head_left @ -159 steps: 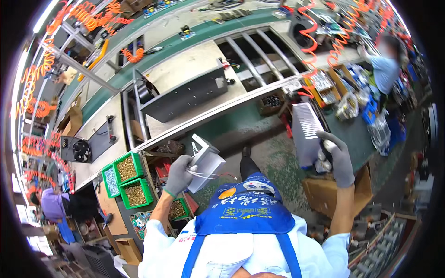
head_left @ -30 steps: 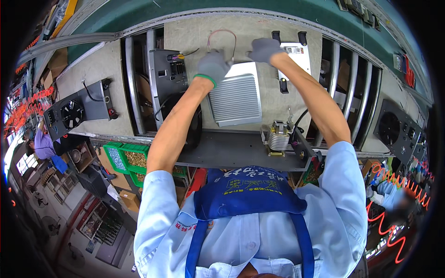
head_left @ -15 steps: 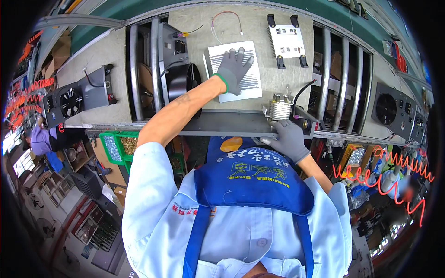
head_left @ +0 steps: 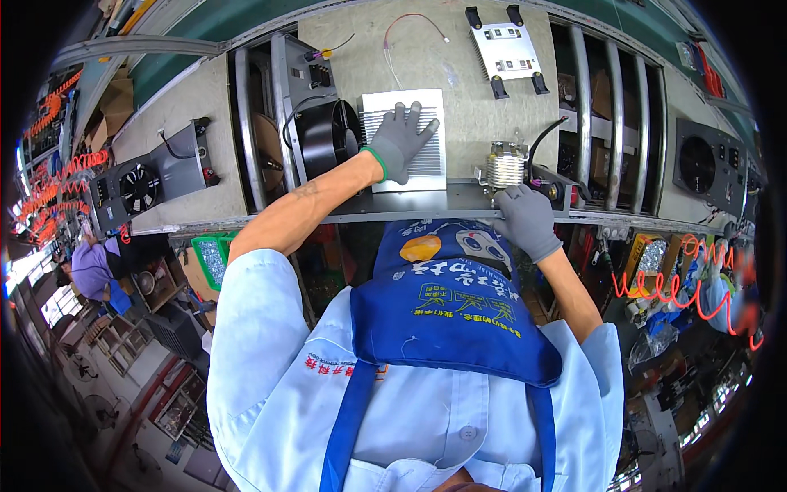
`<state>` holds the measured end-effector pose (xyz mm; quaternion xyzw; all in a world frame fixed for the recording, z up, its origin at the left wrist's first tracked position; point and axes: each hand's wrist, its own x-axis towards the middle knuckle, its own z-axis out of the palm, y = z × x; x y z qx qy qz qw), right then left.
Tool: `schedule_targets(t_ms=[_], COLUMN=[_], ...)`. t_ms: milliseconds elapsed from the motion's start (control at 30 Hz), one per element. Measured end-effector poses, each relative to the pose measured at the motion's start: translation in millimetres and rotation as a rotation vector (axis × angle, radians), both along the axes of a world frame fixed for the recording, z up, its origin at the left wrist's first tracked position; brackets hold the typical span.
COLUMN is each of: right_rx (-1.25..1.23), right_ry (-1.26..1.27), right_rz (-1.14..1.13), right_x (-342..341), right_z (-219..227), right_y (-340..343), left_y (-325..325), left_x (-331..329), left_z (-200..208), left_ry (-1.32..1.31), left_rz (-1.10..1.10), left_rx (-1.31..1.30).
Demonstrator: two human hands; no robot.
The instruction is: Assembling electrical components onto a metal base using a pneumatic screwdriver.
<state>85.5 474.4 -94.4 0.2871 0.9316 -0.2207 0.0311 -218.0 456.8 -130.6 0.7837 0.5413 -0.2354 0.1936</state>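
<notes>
Places are taken from the dark grey chassis (head_left: 471, 202), which lies along the near side of a pale board (head_left: 467, 98), its long strip toward the person. Nearest, the right hand (head_left: 526, 221) bears on the chassis's near edge, toward its right end. Its fingers lie close together, bent over the edge; whether they pinch the metal cannot be told. Judged by its position, the hand serves to check the chassis from shifting.

Just above that hand, at the chassis's right part, stands a coiled metal component (head_left: 505, 168); a black cable (head_left: 545, 139) rises beside it, its end free.

Directly beyond the middle of the chassis lies the finned heat sink (head_left: 425, 168), fins up. Whether it touches the chassis is not clear. The left hand (head_left: 402, 146) rests flat on the fins, fingers spread, gripping nothing; the broad contact would suit steadying rather than lifting.

At the chassis's left end, a round black fan (head_left: 329, 135) stands on edge, beside the heat sink.

Farther beyond the chassis, thin wires (head_left: 410, 16) loop away from the heat sink, apparently kept off the fins. To their right, well apart from both hands, a second heat sink (head_left: 506, 51) rests on black feet, presumably to protect its underside.
</notes>
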Motion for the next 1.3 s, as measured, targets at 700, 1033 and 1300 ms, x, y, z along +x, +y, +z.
schedule_targets(t_ms=[700,1033,1300], right_rx=[0.008,0.026,0.016], right_ry=[0.032,0.052,0.02], right_rz=[-0.07,-0.076,-0.061], right_x=[-5,-4,-4], right_z=[2,4,4], right_y=[0,-1,2], left_y=[166,162,186], left_x=[-117,-133,-127], left_z=[-184,-160,-182], left_ry=[-0.044,-0.056,-0.113], left_rz=[0.825,0.962,0.913], left_rx=[0.072,0.044,0.237])
